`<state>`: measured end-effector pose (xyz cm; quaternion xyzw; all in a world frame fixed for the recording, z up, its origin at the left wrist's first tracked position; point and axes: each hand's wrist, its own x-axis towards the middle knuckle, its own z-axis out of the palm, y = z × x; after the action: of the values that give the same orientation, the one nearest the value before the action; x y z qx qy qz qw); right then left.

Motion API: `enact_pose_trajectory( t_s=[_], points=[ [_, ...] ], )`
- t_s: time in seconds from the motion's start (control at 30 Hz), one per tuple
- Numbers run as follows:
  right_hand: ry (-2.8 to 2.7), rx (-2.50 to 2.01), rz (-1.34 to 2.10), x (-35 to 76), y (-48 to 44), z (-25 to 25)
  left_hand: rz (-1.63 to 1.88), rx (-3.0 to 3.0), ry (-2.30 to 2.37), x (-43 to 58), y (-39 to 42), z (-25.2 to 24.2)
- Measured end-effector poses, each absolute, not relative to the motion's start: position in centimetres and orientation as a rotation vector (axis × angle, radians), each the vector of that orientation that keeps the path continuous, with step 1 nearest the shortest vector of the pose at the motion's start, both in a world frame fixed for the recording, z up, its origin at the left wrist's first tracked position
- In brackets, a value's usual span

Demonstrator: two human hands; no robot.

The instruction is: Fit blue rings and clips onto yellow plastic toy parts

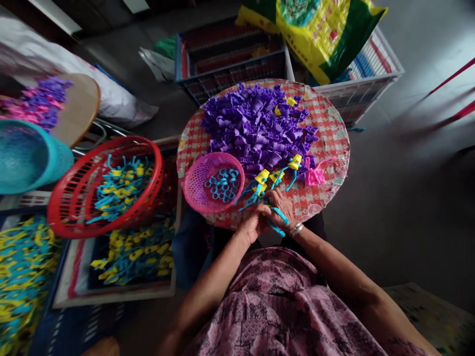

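Note:
My left hand [256, 223] and my right hand [282, 203] meet at the near edge of a round table. Both are closed around one small toy part with turquoise strips [278, 217] sticking out between them; its body is mostly covered by my fingers. Just beyond my knuckles lie several yellow-and-turquoise toy pieces [261, 177]. A pink mesh basket [193, 190] with turquoise rings [223, 184] stands left of my hands. Behind is a big heap of purple plastic parts [260, 126]. To the right of the yellow pieces sits a pink plastic piece [314, 176].
The table has a red checked cover [330, 123]. At left are a red basket [63, 212] of yellow-and-turquoise pieces, crates of similar pieces [141, 252] and a turquoise basin [55, 158]. Behind the table stand a dark crate [230, 69] and a white crate [356, 91] under a yellow-green bag [319, 34].

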<state>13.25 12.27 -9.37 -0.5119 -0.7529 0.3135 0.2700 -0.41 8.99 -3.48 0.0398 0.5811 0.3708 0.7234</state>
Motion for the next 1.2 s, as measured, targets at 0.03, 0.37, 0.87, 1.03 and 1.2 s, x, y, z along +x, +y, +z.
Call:
enact_pose_trajectory(
  t_s=[0.03, 0.37, 0.87, 1.03, 1.2],
  points=[
    [-2.100, -1.295, 0.811, 14.2, 11.5, -9.6, 0.857, 0.152, 1.326, -0.9, 8.3, -2.7],
    [-2.415, -1.227, 0.532, 18.3, 9.3, -12.3, 1.215, 0.931, 1.595, -3.1, 4.2, 4.1],
    [-2.398, -1.225, 0.468, 17.9, 9.2, -12.1, 1.178, 0.881, 1.651, -1.2, 3.7, 6.1],
    [-2.357, -1.180, 0.408, 18.0, 8.7, -12.3, 1.050, 0.697, 1.645, -3.3, 2.3, 4.3],
    [-2.298, -1.115, 0.287, 18.0, 8.9, -14.1, 1.352, 0.264, 1.829, -15.3, 4.7, 6.6]
  ],
)
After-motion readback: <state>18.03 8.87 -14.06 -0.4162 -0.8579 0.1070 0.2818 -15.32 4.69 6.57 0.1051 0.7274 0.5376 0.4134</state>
